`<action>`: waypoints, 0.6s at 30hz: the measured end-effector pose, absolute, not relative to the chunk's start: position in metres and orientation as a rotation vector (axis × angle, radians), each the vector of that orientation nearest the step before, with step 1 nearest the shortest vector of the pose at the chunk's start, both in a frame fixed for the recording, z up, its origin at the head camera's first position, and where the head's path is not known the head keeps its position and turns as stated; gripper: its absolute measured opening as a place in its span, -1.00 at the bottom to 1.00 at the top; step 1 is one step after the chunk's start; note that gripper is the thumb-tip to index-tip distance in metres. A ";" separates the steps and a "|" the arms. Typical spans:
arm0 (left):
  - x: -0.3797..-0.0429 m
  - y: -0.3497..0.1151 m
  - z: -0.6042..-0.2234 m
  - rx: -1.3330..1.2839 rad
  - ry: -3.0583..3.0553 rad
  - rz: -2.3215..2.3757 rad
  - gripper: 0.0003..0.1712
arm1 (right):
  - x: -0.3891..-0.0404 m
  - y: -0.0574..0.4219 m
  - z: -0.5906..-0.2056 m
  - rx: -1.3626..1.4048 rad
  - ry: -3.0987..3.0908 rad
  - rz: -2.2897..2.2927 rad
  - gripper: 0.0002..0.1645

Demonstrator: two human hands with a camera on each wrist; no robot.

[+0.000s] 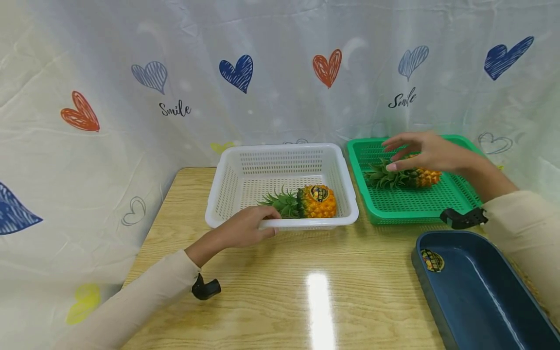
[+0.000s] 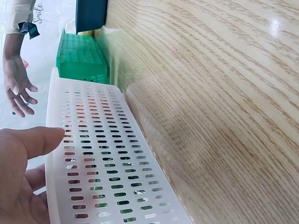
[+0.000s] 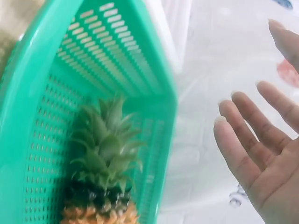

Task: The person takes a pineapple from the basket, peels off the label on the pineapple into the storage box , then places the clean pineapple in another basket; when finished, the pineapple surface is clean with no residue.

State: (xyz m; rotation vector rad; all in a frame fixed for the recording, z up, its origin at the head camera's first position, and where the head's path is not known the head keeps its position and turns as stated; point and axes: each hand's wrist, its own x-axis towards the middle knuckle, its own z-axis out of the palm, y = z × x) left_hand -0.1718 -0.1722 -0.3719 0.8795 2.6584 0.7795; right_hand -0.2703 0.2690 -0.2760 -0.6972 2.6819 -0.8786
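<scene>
From afar I see the left hand (image 1: pixel 247 227) grip a white plastic basket (image 1: pixel 312 222) holding an orange, green-topped pineapple (image 1: pixel 323 205), while the right hand (image 1: pixel 430 151), fingers spread, hangs above another pineapple (image 1: pixel 428 179) in a green plastic basket (image 1: pixel 407 214).

Labelled orange pineapple (image 1: pixel 308 204) on its side in white basket (image 1: pixel 284 147), second pineapple (image 1: pixel 409 180) in green basket (image 1: pixel 407 215)

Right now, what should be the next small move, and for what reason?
Probably lower the right grip toward the pineapple in the green basket: it hangs open above that basket, holding nothing, while the left grip holds the white basket by its near rim.
</scene>
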 end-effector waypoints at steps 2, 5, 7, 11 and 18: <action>-0.172 -0.172 -0.372 0.878 2.658 0.779 -0.78 | -0.268 0.264 -0.276 -0.720 2.667 -0.874 -0.32; -0.172 -0.172 -0.372 0.873 2.658 0.779 -0.78 | -0.263 0.256 -0.275 -0.748 2.637 -0.868 -0.31; -0.172 -0.172 -0.372 0.871 2.657 0.781 -0.77 | -0.261 0.250 -0.274 -0.772 2.614 -0.875 -0.31; -0.171 -0.172 -0.371 0.866 2.656 0.781 -0.77 | -0.259 0.239 -0.274 -0.832 2.557 -0.881 -0.28; -0.171 -0.172 -0.372 0.856 2.656 0.781 -0.78 | -0.256 0.219 -0.274 -0.874 2.490 -0.872 -0.26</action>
